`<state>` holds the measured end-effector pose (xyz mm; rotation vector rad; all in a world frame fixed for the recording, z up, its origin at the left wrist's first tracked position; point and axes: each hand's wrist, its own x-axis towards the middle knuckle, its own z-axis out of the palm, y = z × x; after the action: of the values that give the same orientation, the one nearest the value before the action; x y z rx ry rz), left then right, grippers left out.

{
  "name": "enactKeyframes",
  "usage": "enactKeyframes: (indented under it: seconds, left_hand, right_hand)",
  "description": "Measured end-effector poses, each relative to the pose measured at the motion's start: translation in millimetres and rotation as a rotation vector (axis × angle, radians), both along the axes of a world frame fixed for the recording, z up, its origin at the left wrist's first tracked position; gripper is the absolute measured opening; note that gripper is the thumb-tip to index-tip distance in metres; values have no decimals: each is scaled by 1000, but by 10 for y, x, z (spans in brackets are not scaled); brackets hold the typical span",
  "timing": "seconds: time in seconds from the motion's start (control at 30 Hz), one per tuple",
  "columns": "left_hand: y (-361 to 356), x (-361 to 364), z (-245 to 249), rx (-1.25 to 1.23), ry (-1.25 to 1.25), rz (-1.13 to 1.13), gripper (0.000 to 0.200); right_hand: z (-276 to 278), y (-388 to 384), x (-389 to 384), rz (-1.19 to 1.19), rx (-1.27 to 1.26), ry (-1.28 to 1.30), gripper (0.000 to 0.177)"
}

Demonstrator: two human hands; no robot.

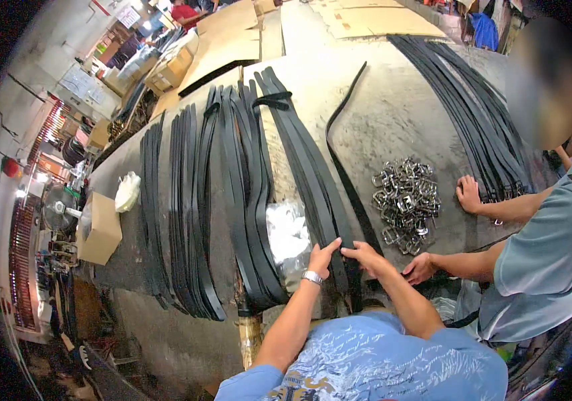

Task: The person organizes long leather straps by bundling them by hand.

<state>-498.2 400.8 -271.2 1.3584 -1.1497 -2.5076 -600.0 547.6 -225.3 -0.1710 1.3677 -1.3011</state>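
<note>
My left hand [323, 258], with a metal-banded watch on its wrist, closes on black belt straps [309, 170] at the near end of a long bundle. Close beside it, my right hand [366, 258] pinches the edge of the same straps, its thumb pointing toward my left thumb. The strap ends hang down below my hands toward the table's near edge. A single black strap [347, 177] lies curved on the table just right of the bundle. Left of my left hand is a shiny clear plastic bag [287, 234].
More strap bundles [189, 214] lie at left, with others [476, 120] at far right. A heap of metal buckles [406, 204] sits right of my hands. A co-worker's hands [470, 194] are at the right. Cardboard sheets [226, 37] cover the far end; a carton [101, 229] stands left.
</note>
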Motion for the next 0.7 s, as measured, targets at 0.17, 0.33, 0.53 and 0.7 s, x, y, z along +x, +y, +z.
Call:
enactKeyframes:
  seconds: [0.17,0.33,0.53,0.7]
  left_hand:
    - [-51,61,-87,234,120,-56,29]
    - [-81,99,-148,249,154,-132,25]
    - [-103,26,-273,398,339,-163,25]
    - [-214,118,-359,307,322,-190,30]
  right_hand:
    - [-455,-102,54,-161,-146,220,61]
    - [-354,-113,202,-137,123,601,67]
    - [-133,-62,299,-177,109,445,78]
    - [-156,51,348,-164,251,667,68]
